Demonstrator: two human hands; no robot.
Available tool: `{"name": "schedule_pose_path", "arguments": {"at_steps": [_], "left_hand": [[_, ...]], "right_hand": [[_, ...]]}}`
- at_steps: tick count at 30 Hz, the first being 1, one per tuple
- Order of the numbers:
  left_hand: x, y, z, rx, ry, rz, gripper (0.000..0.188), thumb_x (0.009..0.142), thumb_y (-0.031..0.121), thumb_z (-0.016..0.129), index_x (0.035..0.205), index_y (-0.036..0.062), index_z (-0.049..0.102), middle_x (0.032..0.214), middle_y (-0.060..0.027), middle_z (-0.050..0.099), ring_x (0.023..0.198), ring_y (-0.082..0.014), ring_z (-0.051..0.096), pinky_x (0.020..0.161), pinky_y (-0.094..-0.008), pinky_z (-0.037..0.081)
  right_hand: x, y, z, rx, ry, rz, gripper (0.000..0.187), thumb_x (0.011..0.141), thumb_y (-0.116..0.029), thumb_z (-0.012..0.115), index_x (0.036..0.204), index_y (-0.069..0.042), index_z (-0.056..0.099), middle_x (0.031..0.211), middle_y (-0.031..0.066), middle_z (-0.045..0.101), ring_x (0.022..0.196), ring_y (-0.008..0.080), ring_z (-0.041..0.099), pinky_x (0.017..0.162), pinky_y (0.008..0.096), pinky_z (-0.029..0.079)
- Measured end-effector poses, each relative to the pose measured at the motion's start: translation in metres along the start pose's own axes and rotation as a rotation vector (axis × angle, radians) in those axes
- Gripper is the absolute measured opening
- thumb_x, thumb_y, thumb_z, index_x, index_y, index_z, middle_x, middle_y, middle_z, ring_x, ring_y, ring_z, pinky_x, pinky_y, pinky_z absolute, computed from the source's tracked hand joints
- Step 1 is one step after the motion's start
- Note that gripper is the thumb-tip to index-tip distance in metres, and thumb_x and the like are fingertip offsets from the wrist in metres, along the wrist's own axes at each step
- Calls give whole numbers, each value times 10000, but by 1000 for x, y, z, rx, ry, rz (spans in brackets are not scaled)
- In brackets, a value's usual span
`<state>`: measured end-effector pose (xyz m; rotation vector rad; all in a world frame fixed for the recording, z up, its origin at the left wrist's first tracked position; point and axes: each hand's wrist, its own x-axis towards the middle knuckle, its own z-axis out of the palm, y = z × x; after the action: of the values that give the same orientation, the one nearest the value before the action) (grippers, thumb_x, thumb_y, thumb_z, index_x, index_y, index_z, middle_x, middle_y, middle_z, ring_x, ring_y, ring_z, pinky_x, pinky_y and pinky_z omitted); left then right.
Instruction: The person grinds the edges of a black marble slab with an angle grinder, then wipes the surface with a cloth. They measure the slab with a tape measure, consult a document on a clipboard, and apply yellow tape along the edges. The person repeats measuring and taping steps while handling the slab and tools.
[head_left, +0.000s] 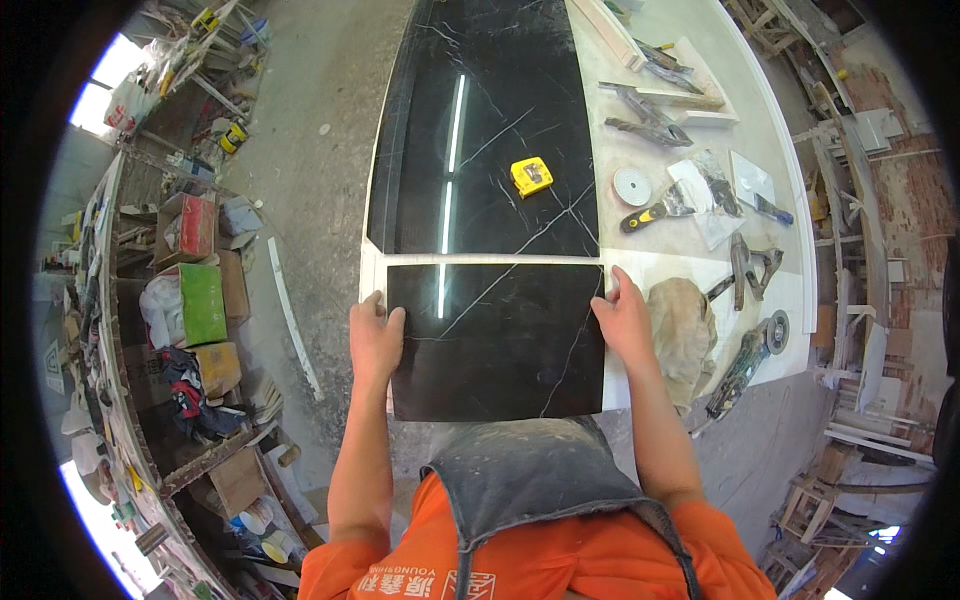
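- Your left hand (pixel 375 335) and right hand (pixel 625 320) grip the black marble slab (pixel 497 340) by its short side edges.
- It lies flat on the white surface (pixel 640 270), long axis left-right, just before the larger black slab (pixel 485 130).

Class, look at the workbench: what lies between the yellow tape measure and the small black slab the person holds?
In the head view, only the big slab's glossy black surface lies between tape measure and small slab, ending in a pale seam.
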<state>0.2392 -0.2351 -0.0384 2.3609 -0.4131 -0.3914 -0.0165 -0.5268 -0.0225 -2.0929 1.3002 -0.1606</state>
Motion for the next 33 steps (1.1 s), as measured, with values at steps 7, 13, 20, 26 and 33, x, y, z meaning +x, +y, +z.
{"name": "schedule_pose_path", "arguments": {"at_steps": [7,13,20,26,33], "left_hand": [[16,18,4,-94,-91,-58,536,864,200,706,1322,-68,632,1113,-215,622,1043,-347,617,959,-418,491],[22,12,3,-123,-95,-52,526,863,186,708,1318,-68,636,1084,-200,617,1028,-331,622,951,-409,495],[29,24,-10,-119,-132,-68,532,856,167,722,1325,-68,635,1096,-184,618,1019,-306,630,931,-403,507],[29,24,-12,-111,-137,-70,529,848,148,730,1323,-66,637,1093,-183,616,1016,-305,631,924,-395,508],[27,16,-5,-130,-101,44,476,844,137,728,1278,-46,663,1054,-175,607,963,-292,618,899,-387,506]], "right_hand": [[15,14,17,105,66,57,554,827,-129,721,1372,-66,642,936,93,580,868,244,602,816,379,510],[22,25,27,176,77,70,598,810,-71,750,1396,-54,631,883,39,548,801,170,554,757,321,484],[25,24,33,227,99,55,609,829,26,731,1423,-26,607,804,-40,507,707,67,476,645,233,424],[23,24,31,267,85,88,616,834,30,726,1433,-27,594,803,-44,503,708,61,474,645,226,415],[23,12,26,288,74,141,587,795,-83,757,1369,-65,639,838,17,537,755,157,544,723,314,484]]}}
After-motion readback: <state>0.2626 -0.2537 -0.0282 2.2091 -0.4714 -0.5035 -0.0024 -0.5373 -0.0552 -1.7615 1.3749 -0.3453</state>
